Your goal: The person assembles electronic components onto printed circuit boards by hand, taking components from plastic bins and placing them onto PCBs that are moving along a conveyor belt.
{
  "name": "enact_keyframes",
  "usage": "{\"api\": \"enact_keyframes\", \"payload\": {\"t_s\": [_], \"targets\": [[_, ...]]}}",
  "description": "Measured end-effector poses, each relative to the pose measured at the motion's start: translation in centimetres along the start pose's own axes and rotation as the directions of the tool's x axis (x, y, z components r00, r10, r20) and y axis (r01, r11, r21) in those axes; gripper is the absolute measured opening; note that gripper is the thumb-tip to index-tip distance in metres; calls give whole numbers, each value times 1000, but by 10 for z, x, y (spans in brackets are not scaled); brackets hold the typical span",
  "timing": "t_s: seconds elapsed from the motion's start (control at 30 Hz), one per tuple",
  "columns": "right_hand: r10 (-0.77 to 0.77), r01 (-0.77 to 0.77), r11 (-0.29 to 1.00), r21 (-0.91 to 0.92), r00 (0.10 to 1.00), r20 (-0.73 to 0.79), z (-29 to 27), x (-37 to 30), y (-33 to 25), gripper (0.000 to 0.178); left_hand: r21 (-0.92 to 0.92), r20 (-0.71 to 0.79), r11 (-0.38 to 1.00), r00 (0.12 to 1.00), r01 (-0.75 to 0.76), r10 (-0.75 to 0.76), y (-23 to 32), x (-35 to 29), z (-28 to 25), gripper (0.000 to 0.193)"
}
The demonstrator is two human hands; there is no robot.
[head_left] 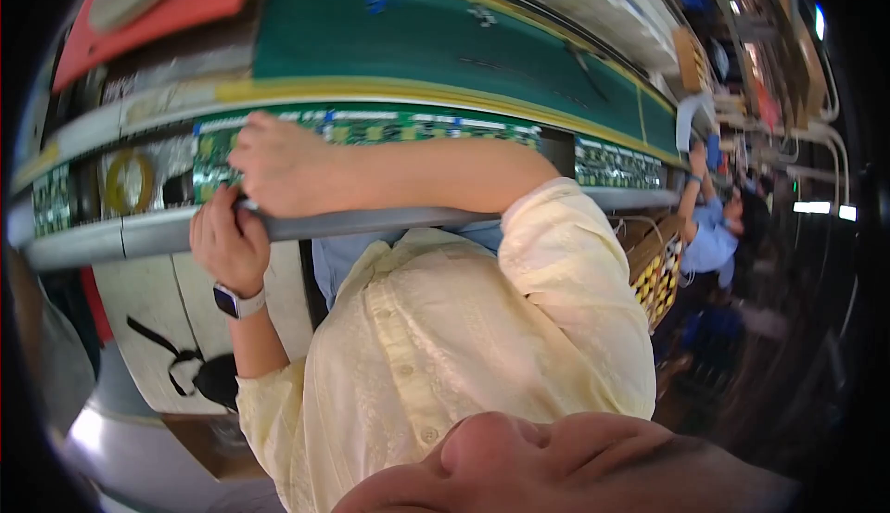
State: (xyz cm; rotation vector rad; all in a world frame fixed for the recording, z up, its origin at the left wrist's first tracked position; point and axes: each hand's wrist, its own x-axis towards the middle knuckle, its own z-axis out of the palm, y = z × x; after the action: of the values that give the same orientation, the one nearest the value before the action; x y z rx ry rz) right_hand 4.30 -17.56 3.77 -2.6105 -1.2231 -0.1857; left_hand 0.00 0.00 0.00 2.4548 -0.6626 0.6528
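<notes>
The right hand (pixel 278 163) is leaning over the left end of a long green circuit board (pixel 399 129), fingers bending down toward its components, while the left hand (pixel 227 240) is curling its fingers at the near edge, just beside the right. Blur and overlap are hiding the fingertips, so I cannot tell whether either hand is gripping anything. The board is lying between a grey rail (pixel 158 238) and a green work surface (pixel 417 36), with a yellow ring (pixel 116 184) resting to the left
</notes>
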Motion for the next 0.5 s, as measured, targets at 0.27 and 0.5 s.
{"api": "enact_keyframes", "payload": {"t_s": [0.27,0.5], "targets": [[234,-237,971,-23,968,-93,-87,-141,79,17,-7,2,999,999,53,-53,29,4,15,23],[693,-752,639,-163,655,-302,-117,-343,139,21,-19,66,1000,998,19,-18,57,0,18,23]]}}
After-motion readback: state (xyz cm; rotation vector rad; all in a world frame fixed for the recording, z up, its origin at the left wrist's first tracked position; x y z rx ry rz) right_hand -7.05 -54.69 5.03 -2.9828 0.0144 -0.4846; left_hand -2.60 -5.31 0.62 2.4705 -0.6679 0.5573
